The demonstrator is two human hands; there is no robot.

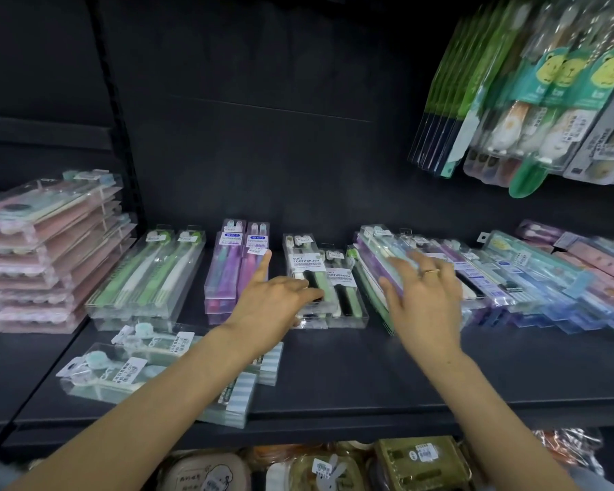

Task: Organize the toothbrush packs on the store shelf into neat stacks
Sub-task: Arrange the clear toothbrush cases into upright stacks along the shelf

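Observation:
Clear toothbrush packs lie in rows on the black shelf (387,370). My left hand (273,306) reaches in with straight fingers. Its index finger touches the pink and purple packs (227,267), and its other fingers lie on the "SOFT TOOTHBRUSH" packs (307,267). My right hand (426,299), a ring on one finger, rests flat with spread fingers on a leaning stack of purple and white packs (376,256). Neither hand grips a pack.
Green packs (146,278) and a tall pink stack (43,249) sit to the left. Blue and pink packs (532,278) fan out to the right. Loose packs (121,363) lie near the shelf's front edge. Hanging packs (532,93) fill the upper right. More goods sit below.

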